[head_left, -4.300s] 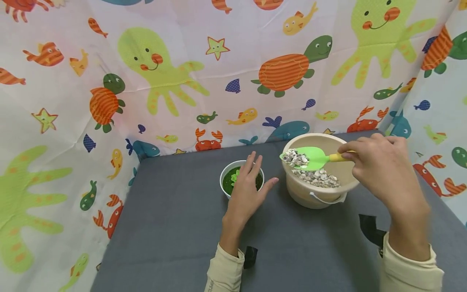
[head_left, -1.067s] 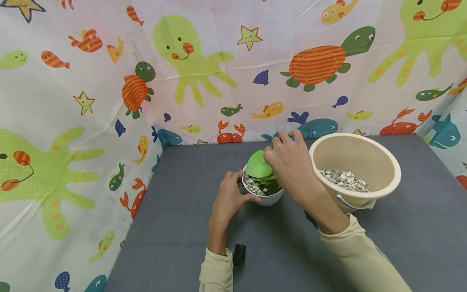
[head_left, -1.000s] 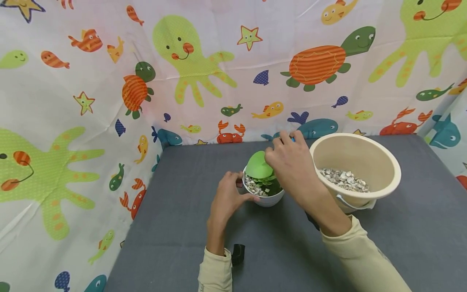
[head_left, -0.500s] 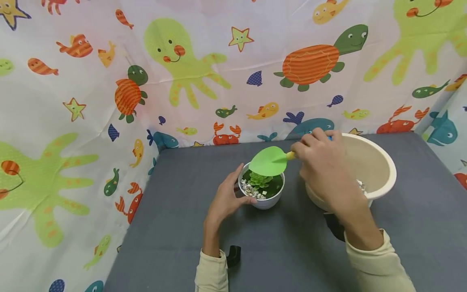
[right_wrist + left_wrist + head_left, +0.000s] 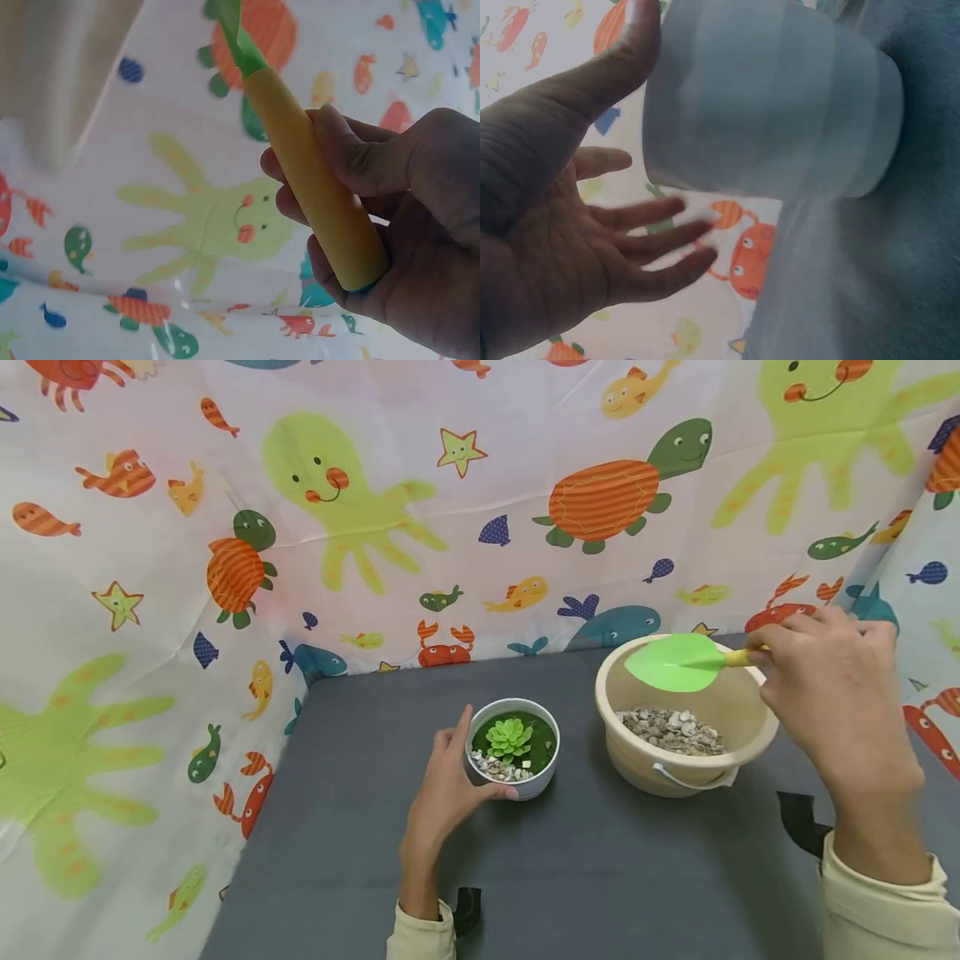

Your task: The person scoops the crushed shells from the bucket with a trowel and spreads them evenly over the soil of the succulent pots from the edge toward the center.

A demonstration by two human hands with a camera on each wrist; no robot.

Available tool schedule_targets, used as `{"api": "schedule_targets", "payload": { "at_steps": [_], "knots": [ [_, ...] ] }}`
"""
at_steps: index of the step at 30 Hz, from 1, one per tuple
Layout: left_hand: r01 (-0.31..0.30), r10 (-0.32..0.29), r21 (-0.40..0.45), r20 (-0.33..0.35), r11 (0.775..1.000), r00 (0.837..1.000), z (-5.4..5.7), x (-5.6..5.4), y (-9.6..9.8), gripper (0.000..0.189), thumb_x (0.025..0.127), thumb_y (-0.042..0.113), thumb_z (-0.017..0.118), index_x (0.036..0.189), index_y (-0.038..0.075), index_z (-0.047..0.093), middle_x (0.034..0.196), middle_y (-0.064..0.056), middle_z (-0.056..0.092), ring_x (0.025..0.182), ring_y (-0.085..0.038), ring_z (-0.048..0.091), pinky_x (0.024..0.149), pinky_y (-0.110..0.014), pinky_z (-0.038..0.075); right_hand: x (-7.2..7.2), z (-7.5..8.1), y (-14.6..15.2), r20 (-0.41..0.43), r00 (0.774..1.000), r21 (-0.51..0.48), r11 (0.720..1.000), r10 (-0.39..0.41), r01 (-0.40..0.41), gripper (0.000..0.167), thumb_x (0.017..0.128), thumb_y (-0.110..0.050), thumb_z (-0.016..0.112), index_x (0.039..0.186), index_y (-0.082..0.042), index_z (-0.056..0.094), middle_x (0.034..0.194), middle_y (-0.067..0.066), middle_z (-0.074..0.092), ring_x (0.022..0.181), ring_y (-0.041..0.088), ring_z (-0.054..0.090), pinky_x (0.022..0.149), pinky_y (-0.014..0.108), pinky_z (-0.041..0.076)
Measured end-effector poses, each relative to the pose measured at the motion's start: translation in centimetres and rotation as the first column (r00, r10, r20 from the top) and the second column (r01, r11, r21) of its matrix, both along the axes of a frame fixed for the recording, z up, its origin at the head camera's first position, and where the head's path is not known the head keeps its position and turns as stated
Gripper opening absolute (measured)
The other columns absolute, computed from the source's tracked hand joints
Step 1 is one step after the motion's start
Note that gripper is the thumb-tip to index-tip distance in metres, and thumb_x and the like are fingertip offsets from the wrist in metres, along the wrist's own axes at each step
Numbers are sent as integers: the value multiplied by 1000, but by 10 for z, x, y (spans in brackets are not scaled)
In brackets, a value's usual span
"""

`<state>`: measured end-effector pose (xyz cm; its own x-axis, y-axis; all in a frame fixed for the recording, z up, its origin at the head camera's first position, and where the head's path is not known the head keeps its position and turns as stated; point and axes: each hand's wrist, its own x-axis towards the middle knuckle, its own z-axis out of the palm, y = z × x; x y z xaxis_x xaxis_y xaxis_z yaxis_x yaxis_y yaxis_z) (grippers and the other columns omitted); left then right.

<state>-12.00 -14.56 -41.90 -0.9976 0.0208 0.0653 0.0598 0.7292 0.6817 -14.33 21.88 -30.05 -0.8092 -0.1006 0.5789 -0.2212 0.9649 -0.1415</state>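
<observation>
My right hand [image 5: 832, 693] grips the yellow handle [image 5: 315, 180] of a toy trowel, with fingers and thumb curled round it. The trowel's green blade [image 5: 675, 662] hangs bare over a cream bucket [image 5: 637, 772] part-filled with small shells or stones [image 5: 675, 732]. To the left, a white pot [image 5: 534, 787] holds a green succulent [image 5: 509, 739] on a green surface, with a patch of pale pieces [image 5: 498, 767] along its front left. My left hand [image 5: 442, 789] is spread beside the pot, thumb at its front. In the left wrist view the other fingers [image 5: 660, 244] extend loosely, apart from the pot [image 5: 772, 97].
A grey cloth [image 5: 360, 827] covers the table. Behind and at the sides hangs a white curtain [image 5: 420, 635] printed with sea animals. The bucket's thin white handle [image 5: 693, 783] hangs down its front. Black straps [image 5: 802, 822] sit at both wrists.
My right hand has carried the trowel from the bucket to the pot and back over the bucket. Its blade, loaded earlier, is now bare; pale pieces lie in the pot. My left hand's hold has loosened.
</observation>
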Motion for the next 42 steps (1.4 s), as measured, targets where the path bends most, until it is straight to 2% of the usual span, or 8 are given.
{"api": "schedule_targets", "payload": {
  "at_steps": [5,9,15,21,26,31,37,42],
  "knots": [
    [25,-28,-37,-95,999,995,13,0,11,116,71,48,95,165,28,32,167,-18,29,148,-46,44,108,-62,51,-14,-12,16,173,985,86,996,9,-24,22,75,12,78,95,5,76,88,25,73,91,44,55,80,71,40],
    [87,-93,-49,-153,995,984,23,-5,37,110,73,49,94,164,29,36,171,-14,28,154,-43,38,112,-62,49,-24,-20,16,266,963,196,976,43,-97,28,72,8,85,98,5,76,86,23,73,92,42,57,79,71,45],
    [216,-225,-70,-170,974,959,28,-13,84,103,80,58,85,165,33,31,172,-8,29,153,-35,43,114,-57,49,-27,-29,4,227,972,383,912,62,-148,26,68,8,89,86,0,71,80,19,69,92,39,57,85,63,45],
    [307,-310,-44,-115,951,944,20,-20,118,91,93,61,69,167,29,27,177,-6,18,156,-32,40,117,-53,47,-30,-41,-3,164,981,441,881,107,-169,27,65,10,91,77,-4,70,75,16,68,88,36,58,82,55,43],
    [341,-350,-84,-132,936,927,16,-23,134,84,99,59,62,166,21,30,177,-8,15,158,-28,37,120,-47,45,-38,-51,-1,203,970,470,856,131,-214,26,66,6,92,79,-6,72,78,16,69,86,33,57,76,50,41],
    [306,-334,-160,-201,938,921,15,-23,137,82,96,57,68,162,16,40,176,-11,21,160,-29,34,122,-45,43,-41,-55,5,249,963,450,867,108,-213,28,65,5,93,81,-8,74,76,15,66,86,34,56,75,51,40],
    [304,-323,-127,-187,944,928,12,-21,137,82,96,54,69,161,15,40,176,-12,18,159,-28,35,121,-43,45,-47,-61,3,270,956,375,902,113,-212,22,72,7,85,81,-9,71,75,14,66,82,35,56,77,53,40],
    [333,-349,-112,-207,936,914,8,-19,142,81,96,52,70,161,13,41,175,-16,21,153,-30,44,114,-41,51,-51,-76,6,294,943,244,942,154,-230,16,78,7,79,79,-7,71,71,10,68,79,34,60,72,50,38]
  ]
}}
